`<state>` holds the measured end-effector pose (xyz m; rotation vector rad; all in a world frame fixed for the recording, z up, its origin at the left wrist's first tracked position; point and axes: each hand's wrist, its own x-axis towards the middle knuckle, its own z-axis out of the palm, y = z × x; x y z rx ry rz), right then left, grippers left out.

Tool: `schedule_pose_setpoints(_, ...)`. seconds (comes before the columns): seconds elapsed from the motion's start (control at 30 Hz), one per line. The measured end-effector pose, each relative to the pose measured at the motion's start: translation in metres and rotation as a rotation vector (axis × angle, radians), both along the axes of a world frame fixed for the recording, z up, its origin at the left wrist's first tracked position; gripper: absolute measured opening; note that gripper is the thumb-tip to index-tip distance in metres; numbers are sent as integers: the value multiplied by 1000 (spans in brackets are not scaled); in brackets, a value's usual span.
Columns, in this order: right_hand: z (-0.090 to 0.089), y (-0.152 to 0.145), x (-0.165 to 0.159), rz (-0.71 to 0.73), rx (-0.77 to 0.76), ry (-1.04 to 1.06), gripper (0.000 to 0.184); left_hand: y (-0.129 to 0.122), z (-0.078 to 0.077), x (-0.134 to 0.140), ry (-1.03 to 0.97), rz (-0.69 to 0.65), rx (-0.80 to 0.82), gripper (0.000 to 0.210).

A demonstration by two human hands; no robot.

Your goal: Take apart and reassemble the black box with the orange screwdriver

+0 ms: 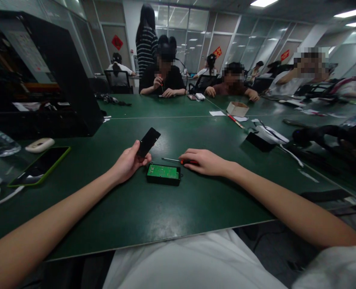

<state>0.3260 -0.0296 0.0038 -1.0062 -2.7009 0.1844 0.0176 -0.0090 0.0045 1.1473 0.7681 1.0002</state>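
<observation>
Between thumb and fingers, my left hand [131, 159] holds a flat black lid [148, 141], tilted and raised over the table. Just below it, a black plastic box [163, 182] lies on the tabletop with its top off, and a green circuit board [163, 171] shows inside. My right hand [203, 161] rests on the table to the right of the box, its fingers curled over the red and black handle of a screwdriver [171, 159]. The screwdriver's metal shaft points left, behind the box. Part of its handle is hidden under my fingers.
A black cabinet [75, 80] stands at the left, with a green-cased phone [42, 166] and a white case [39, 145] before it. Cables and a black block [260, 142] lie right. Farther back are a small cardboard box [237, 109] and people seated across the green table [166, 216].
</observation>
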Motion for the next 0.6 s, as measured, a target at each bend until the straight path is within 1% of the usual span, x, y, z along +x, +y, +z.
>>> schedule_pose_setpoints(0.23, 1, -1, -1, -11, 2, -4, 37, 0, 3, -1, -81, -46, -60, 35)
schedule_pose_setpoints(0.6, 0, -1, 0, -36, -20, 4, 42, -7, 10, -3, -217, -174, -127, 32)
